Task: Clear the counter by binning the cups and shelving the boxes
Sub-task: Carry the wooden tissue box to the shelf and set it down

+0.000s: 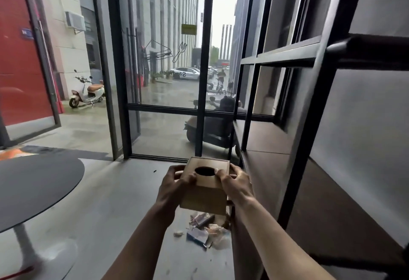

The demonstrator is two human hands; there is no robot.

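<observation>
Left hand + right hand: both gripping square wooden box | oval top hole | held aloft

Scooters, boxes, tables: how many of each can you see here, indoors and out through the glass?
Wooden box, held by the left hand and right hand: 1
Round dark table: 1
Scooters outside: 3, the cream one, the dark one by the glass, and one farther off with a rider
Total: 5

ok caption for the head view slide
Both hands carry a wooden tissue box toward the dark shelf.
</observation>
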